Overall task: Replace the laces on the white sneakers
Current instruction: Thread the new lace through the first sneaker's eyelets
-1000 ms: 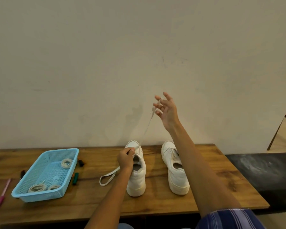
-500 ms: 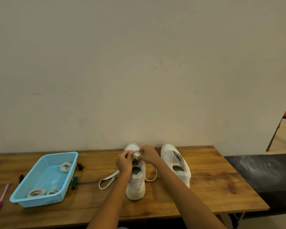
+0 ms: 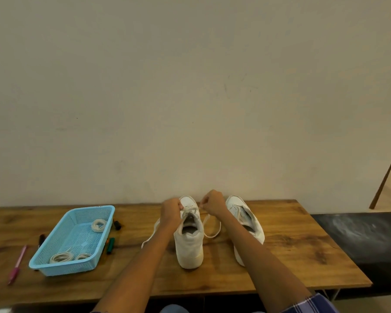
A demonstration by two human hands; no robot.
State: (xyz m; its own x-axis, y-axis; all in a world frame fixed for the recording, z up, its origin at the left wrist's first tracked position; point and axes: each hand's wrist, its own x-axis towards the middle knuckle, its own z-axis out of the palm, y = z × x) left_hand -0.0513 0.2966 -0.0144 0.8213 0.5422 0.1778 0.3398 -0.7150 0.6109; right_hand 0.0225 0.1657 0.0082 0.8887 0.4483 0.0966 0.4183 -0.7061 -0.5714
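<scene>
Left hand [image 3: 171,208] grip: fingers curled, pinching the lace [image 3: 209,224] at the left side of the near sneaker's [image 3: 189,240] eyelets. Right hand [image 3: 212,203] grip: pinching the same lace on the right side, fist just above the toe end. Lace is flat, off-white; one loop drapes right of the shoe, another runs out left behind the left forearm, partly hidden. Near sneaker stands heel toward camera, mid-worktop; second sneaker [image 3: 244,222] just right of it, partly covered by the right forearm. Eyelet detail too small to read.

Blue mesh plastic basket [image 3: 54,264] on the left holds three coiled laces [image 3: 61,257]. Markers [image 3: 110,245] lie beside it, pink pen [image 3: 17,265] further left. Wooden worktop [image 3: 291,256], grain visible; near edge cut off by frame.
</scene>
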